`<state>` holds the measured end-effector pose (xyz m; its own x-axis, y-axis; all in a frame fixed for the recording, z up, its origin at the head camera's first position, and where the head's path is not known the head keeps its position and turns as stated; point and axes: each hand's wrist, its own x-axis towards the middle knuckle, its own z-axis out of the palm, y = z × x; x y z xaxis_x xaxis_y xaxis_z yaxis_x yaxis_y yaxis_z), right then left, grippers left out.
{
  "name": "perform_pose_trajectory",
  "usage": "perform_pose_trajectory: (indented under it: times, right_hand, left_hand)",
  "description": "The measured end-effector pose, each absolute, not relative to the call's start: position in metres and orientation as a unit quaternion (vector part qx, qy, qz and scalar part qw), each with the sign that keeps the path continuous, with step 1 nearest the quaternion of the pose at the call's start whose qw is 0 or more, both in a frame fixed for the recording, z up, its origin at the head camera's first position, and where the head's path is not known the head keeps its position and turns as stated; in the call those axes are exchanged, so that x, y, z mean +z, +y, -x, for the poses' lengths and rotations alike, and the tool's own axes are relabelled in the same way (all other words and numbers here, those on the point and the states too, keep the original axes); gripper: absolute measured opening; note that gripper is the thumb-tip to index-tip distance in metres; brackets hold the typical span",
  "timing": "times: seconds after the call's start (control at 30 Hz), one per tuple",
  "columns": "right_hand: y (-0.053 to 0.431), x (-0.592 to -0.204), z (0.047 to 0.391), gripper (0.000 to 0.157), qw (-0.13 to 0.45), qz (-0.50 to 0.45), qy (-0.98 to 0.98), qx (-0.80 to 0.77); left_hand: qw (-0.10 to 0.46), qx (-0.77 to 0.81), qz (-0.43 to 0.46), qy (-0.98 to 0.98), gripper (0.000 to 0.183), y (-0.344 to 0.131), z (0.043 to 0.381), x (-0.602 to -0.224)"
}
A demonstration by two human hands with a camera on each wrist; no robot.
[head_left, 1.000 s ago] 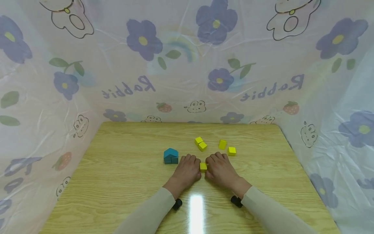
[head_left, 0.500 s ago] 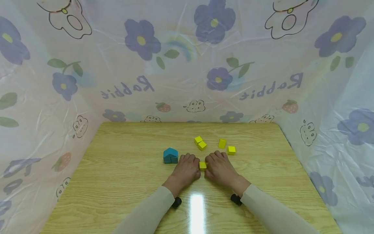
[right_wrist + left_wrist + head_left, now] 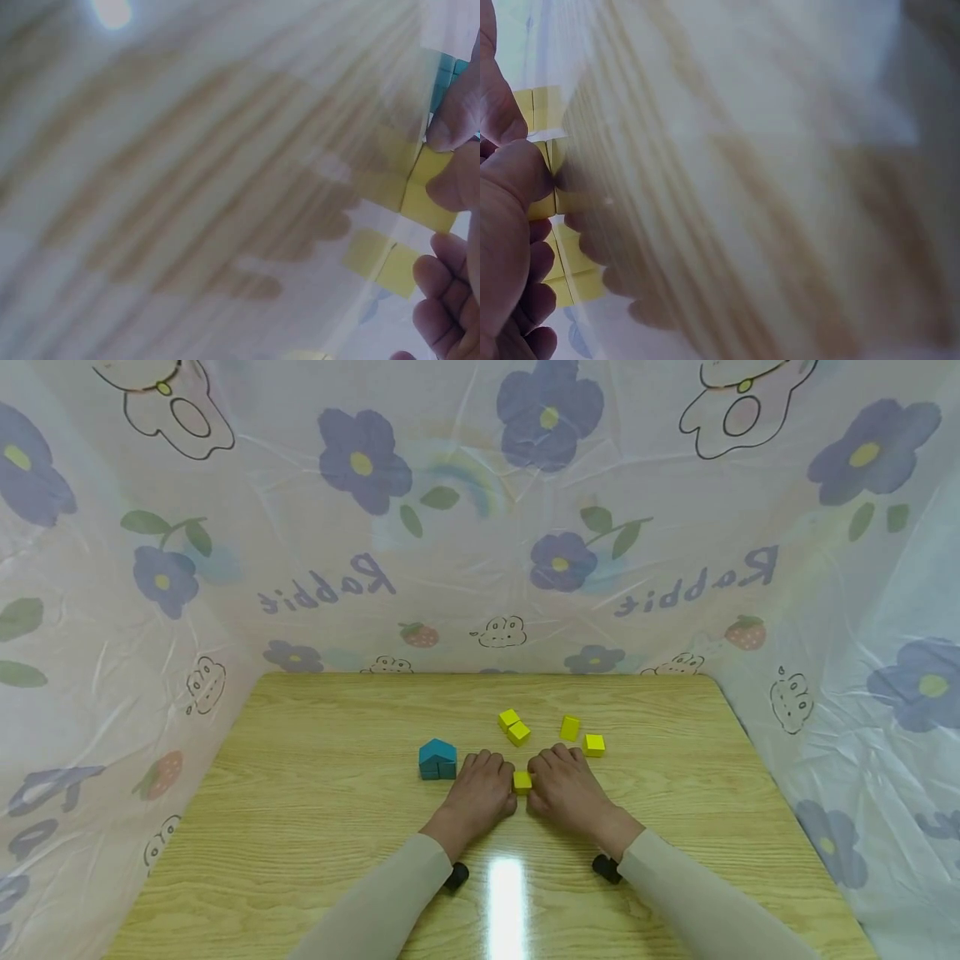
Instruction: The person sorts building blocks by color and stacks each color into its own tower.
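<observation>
1. Reference landmark: the teal stack [image 3: 437, 760], upright on the table [image 3: 322, 827]. Its pointed top piece rests on two lower blocks set side by side. Judged complete; neither hand touches it.

2. Workpiece: the yellow block [image 3: 522, 783], located to the right of the teal stack and slightly nearer the person. It appears to rest on the tabletop.

3. Left hand [image 3: 482, 787]: positioned just to the right of the teal stack, between it and the yellow block. The left thumb [image 3: 517, 171] presses on the yellow block and the fingers are curled; the grip reads as a pinch, although the index contact is hidden.

4. Right hand [image 3: 567, 791]: positioned farther right of the teal stack, on the opposite side of the yellow block. The right thumb [image 3: 452, 184] lies against the block, fingers curled, apparently also pinching it.

5. Outstanding parts: the far cube [image 3: 509, 719] and the near cube [image 3: 518, 733] touch or nearly touch, to the right of and beyond the teal stack. Well to its right lie the yellow piece [image 3: 570, 728], form unclear, and the single cube [image 3: 594, 746]. All are ungripped.

6. Progress assessment: teal portion done; yellow portion at an early stage, with one block in hand and four loose.
</observation>
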<state>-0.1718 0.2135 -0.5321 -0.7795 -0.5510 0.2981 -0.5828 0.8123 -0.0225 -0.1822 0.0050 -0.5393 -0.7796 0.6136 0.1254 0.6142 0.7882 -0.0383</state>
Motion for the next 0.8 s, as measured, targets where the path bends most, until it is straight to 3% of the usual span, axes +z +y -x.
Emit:
perform_pose_trajectory:
  times: [0.8]
  right_hand:
    - [0.2146, -0.53, 0.1739, 0.023, 0.121, -0.291, -0.947, 0.059]
  left_hand:
    - [0.076, 0.019, 0.326, -0.942, 0.028, 0.0082, 0.1864, -0.5424]
